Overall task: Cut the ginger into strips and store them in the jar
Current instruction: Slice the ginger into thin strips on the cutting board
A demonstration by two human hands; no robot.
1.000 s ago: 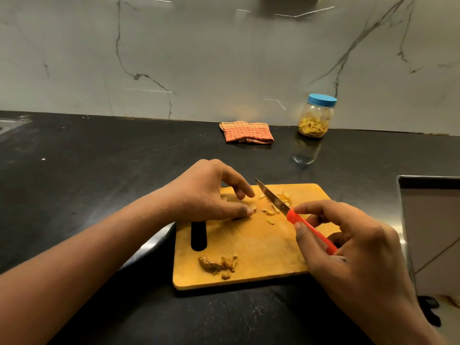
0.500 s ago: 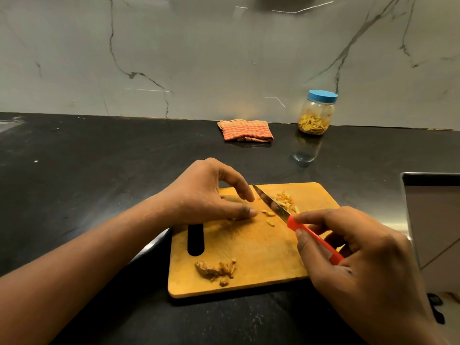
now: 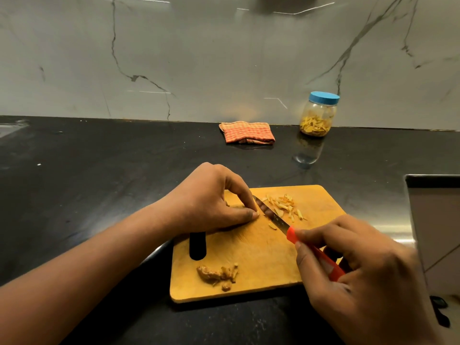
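On wooden cutting board [image 3: 249, 257]: left hand [image 3: 211, 202] curled, pinching small ginger piece [image 3: 231, 205]; right hand [image 3: 361, 265] gripping red-handled knife [image 3: 273, 216], blade just beside fingertips [image 3: 254, 214]. Risk of nicked finger from drifting slice, or of slipping piece. Cut strips [image 3: 283, 205] behind blade; jar [image 3: 318, 115] capped, well apart.

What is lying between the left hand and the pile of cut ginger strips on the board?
The knife blade, seen in the head view: it stands between the left hand and the strips.

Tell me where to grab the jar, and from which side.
Take the jar round its clear body, just under the blue lid. It stands upright with the wall right behind, so probably come from the front, wrapping its round sides.
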